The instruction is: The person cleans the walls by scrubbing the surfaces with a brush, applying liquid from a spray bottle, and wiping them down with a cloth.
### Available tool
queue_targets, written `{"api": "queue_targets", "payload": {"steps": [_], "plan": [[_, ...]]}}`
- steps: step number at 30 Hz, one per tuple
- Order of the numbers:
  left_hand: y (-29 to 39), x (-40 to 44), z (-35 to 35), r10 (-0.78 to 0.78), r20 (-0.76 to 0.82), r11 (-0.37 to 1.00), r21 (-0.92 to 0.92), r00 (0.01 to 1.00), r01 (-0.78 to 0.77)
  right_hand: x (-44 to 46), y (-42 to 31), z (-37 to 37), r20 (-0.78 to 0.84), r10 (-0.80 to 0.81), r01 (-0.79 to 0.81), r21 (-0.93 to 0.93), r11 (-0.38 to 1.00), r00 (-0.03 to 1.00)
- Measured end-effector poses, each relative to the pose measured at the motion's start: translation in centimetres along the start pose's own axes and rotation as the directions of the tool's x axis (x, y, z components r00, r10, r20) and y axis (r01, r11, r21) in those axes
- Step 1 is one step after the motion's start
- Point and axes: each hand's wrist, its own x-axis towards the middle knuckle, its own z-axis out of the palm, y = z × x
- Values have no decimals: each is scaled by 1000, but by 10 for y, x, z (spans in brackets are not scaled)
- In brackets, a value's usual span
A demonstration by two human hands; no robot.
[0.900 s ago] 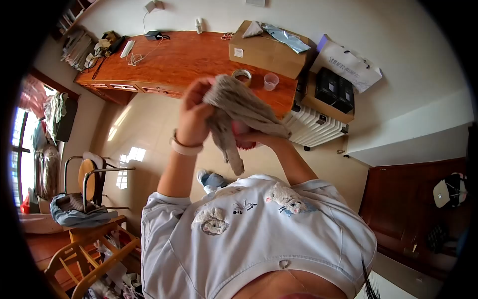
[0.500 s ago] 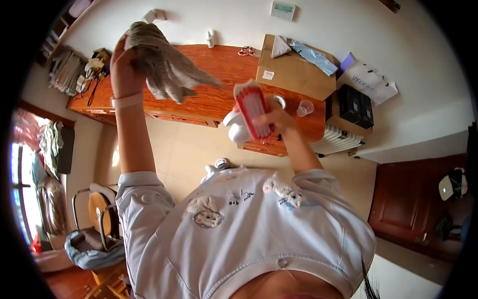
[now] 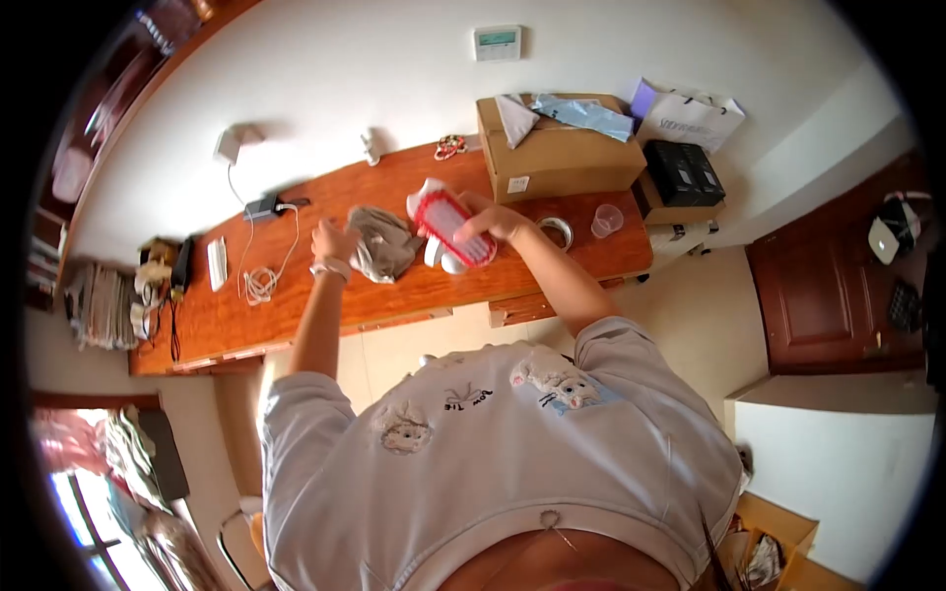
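Observation:
A crumpled grey cloth (image 3: 382,243) lies on the wooden desk. Beside its left edge is my left hand (image 3: 333,243), fingers apart; whether the fingertips still touch the fabric is unclear. My right hand (image 3: 496,225) grips a flat, oblong red-rimmed object (image 3: 453,229) with a pale middle, held tilted above the desk. Its exact kind does not show. White rounded parts (image 3: 448,258) show under it, and I cannot tell whether they belong to it. A roll of tape (image 3: 555,233) sits to the right of this hand.
The desk (image 3: 325,295) runs along the wall. On it are a cardboard box (image 3: 562,163), a clear plastic cup (image 3: 606,221), a small white bottle (image 3: 370,148), a coiled white cable (image 3: 260,286) and stacked papers (image 3: 99,305). Black boxes (image 3: 682,173) stand at the right.
My left hand has lowered the cloth from the air onto the desk. The right hand keeps the red-rimmed object, now turned more level. The view has shifted, showing more of the desk's left part.

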Motion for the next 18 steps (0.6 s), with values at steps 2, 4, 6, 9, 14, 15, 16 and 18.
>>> {"api": "queue_targets", "payload": {"steps": [2,4,6,9,14,15,16,18], "plan": [[6,-23,17,246,26,963,108,969,-248,1,-3,12,-24,11,-14,-113,993,1000],[27,-48,13,424,87,902,-128,901,-412,-3,-16,26,-5,-64,63,-147,987,998],[53,-51,-18,563,8,707,-524,827,-476,-10,-13,24,-48,-70,65,-100,993,996],[134,-96,-148,688,-162,321,-807,708,-496,-23,-7,28,-139,-63,62,-6,998,988],[172,-160,-222,751,-621,-653,-749,223,112,-38,-13,52,-193,-39,49,46,998,980],[189,-175,-225,749,-641,-652,-668,167,360,-43,-16,62,-274,38,-18,74,997,961],[197,-179,-222,719,-680,-656,-595,145,464,-48,-18,70,-349,115,-82,109,991,930],[209,-186,-219,747,-665,-525,-574,17,629,-61,-20,83,-419,51,-50,13,999,906]]}}
